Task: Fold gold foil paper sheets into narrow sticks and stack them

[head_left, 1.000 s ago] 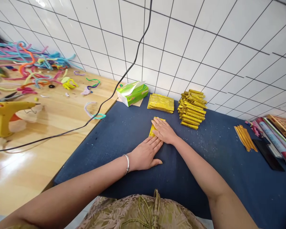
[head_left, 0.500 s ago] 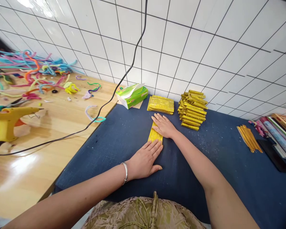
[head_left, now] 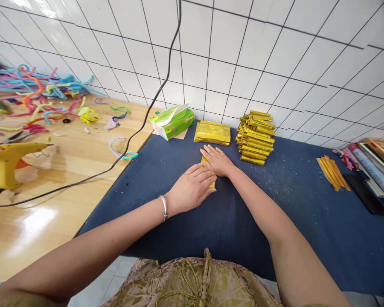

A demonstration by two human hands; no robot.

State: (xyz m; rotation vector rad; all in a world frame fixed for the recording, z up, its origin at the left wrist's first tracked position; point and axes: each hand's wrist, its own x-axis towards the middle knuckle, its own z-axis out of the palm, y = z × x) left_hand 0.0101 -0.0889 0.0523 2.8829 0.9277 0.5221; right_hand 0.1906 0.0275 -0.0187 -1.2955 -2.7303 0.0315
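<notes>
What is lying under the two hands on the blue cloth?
A folded gold foil paper lies under the left hand and right hand. Only its near corner and a bit between the hands show; the rest is covered.

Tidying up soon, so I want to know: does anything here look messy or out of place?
Pipe cleaners lie tangled and strewn over the wooden table at left, a black cable trails loose across it, and pale specks litter the blue cloth. The gold stack sits uneven.
</notes>
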